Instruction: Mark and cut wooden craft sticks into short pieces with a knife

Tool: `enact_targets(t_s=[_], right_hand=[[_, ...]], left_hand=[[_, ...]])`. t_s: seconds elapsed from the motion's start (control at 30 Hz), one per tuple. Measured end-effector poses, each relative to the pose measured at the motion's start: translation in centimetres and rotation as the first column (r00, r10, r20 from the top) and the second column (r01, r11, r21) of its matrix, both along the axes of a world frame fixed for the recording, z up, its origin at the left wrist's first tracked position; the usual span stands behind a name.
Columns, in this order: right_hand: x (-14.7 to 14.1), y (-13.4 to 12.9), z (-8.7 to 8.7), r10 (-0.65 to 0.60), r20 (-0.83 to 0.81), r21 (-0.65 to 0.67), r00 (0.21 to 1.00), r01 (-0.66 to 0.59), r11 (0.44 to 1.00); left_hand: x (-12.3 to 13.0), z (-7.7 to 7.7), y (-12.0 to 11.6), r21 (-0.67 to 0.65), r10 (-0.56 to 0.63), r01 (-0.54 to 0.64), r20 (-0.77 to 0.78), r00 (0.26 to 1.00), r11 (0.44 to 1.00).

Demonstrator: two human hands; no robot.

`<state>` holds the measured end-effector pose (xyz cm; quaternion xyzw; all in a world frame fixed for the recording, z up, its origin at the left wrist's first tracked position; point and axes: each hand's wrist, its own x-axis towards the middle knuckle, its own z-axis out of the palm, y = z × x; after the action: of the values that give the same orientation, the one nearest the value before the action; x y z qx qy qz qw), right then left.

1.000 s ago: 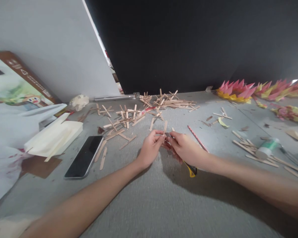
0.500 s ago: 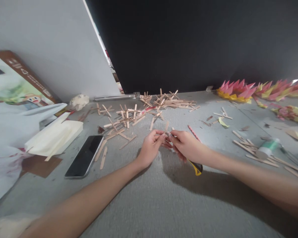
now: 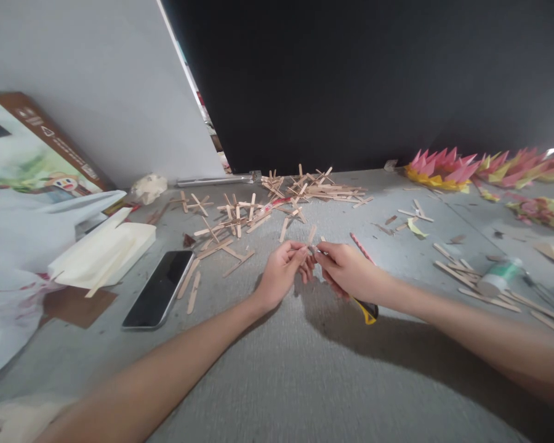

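My left hand (image 3: 281, 271) pinches a small wooden stick (image 3: 312, 234) between thumb and forefinger, its end rising above the fingertips. Right beside it, my right hand (image 3: 351, 267) is closed round a yellow and black cutter (image 3: 367, 312), whose handle sticks out below the palm. The fingertips of both hands meet at the stick, and what lies between them is too small to make out. Beyond the hands spreads a pile of wooden sticks (image 3: 337, 192), some of them joined in crosses. A red and white striped stick (image 3: 361, 247) lies behind my right hand.
On the left are a phone (image 3: 159, 289), a pale open tray (image 3: 133, 246), a plastic bag (image 3: 9, 264) and a printed box (image 3: 41, 147). To the right lie a green-and-white bottle (image 3: 501, 277), loose sticks and pink-yellow paper flowers (image 3: 441, 169). A black panel (image 3: 351, 80) stands behind.
The fingers of my left hand under the stick have shifted slightly. Both hands stay together in nearly the same place, and the whole view has moved very little.
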<state>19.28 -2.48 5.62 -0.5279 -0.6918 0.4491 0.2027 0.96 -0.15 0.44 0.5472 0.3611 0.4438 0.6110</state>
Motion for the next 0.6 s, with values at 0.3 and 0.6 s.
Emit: enact_targets(t_s=[0.3, 0.6], right_hand=[[0.4, 0.4, 1.7, 0.075, 0.189, 0.138, 0.979, -0.102, 0.985], [1.1, 1.4, 0.2, 0.108, 0.306, 0.334, 0.946, -0.213, 0.918]], left_hand=[[-0.2, 0.2, 0.2, -0.041, -0.020, 0.019, -0.028, 0.999, 0.999], [-0.2, 0.2, 0.3, -0.094, -0.022, 0.021, -0.007, 1.000, 0.995]])
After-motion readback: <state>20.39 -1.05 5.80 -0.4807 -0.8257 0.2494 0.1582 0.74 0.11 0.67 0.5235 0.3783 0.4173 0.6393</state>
